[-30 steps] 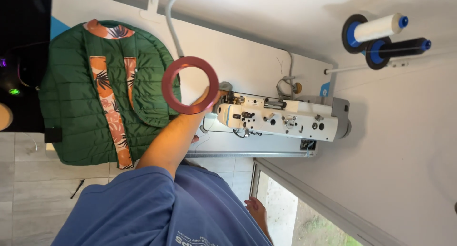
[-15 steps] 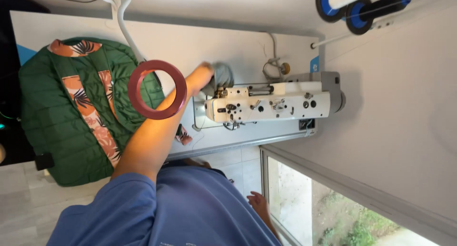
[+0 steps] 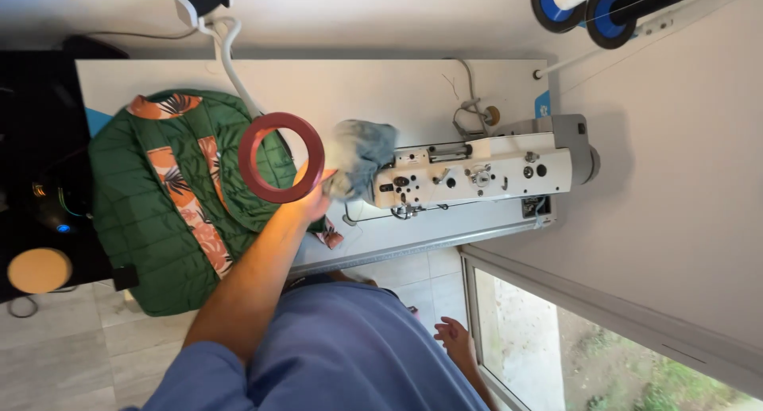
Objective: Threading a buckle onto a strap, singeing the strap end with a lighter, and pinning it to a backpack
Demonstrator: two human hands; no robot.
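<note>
A red ring of tape is being held up in the left hand, fingers closed on its rim — above the green quilted jacket on the white table. Just right, a sewing machine. The right hand is hanging open, low near a window frame.

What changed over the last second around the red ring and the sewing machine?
The left hand has reached further toward the sewing machine and now grips a pale blue cloth by its head. The red ring is still raised by that hand. The green quilted jacket lies as before on the table; the right hand stays low.
</note>
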